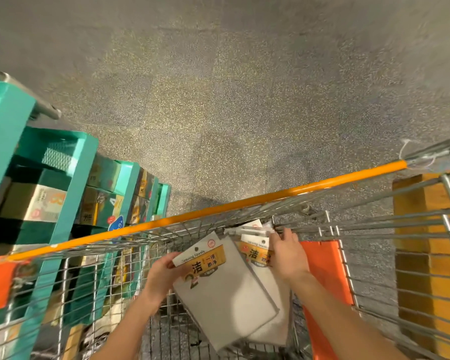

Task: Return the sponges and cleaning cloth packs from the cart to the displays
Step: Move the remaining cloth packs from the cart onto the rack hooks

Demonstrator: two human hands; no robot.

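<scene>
Left hand [164, 274]: the fingers [168, 261] are curled onto the left edge of the header card of the front cleaning cloth pack [224, 294] and pinch it. This pack sits below the orange bar [208, 210], inside the wire basket of the cart [374, 224], tilted with its header card towards the bar and its grey-white cloth body angled down towards the camera. Right hand [287, 255]: the fingers [274, 245] are bent over the header card of the second cleaning cloth pack [270, 320] and grasp it at the top. The second pack lies directly behind the front pack and is partly covered by it; both are touching. Further packs [252, 228] stand between the second pack and the orange bar, close under the bar, against the basket wire; their number cannot be determined. Both forearms enter from the lower edge of the view and reach up towards the bar. An orange flap [322, 271] hangs inside the basket, below the bar and just right of the right hand. A teal display [70, 183] stands beyond the left end of the bar, holding boxed goods [104, 193]. A wooden crate [421, 229] stands outside the basket, past the right end of the bar. Speckled grey floor [231, 87] fills the area above the bar.
</scene>
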